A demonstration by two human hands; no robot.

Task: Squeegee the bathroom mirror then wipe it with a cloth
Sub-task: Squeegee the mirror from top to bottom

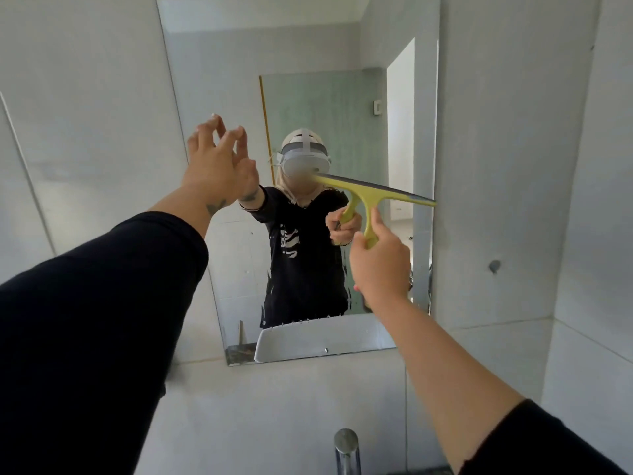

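Note:
A tall frameless mirror [308, 46] hangs on the pale tiled wall ahead. My right hand [382, 265] grips the handle of a yellow-green squeegee [371, 197], whose blade lies tilted against the glass at mid height, reaching to the mirror's right edge. My left hand [219, 162] is raised at the mirror's left edge with fingers spread and nothing in it. Streaks and droplets mark the lower right of the glass. No cloth is in view.
A chrome tap [346, 450] stands at the bottom centre below the mirror. The mirror reflects a person in a dark top, a white basin and a doorway. A small dark fitting [494, 266] sits on the right wall.

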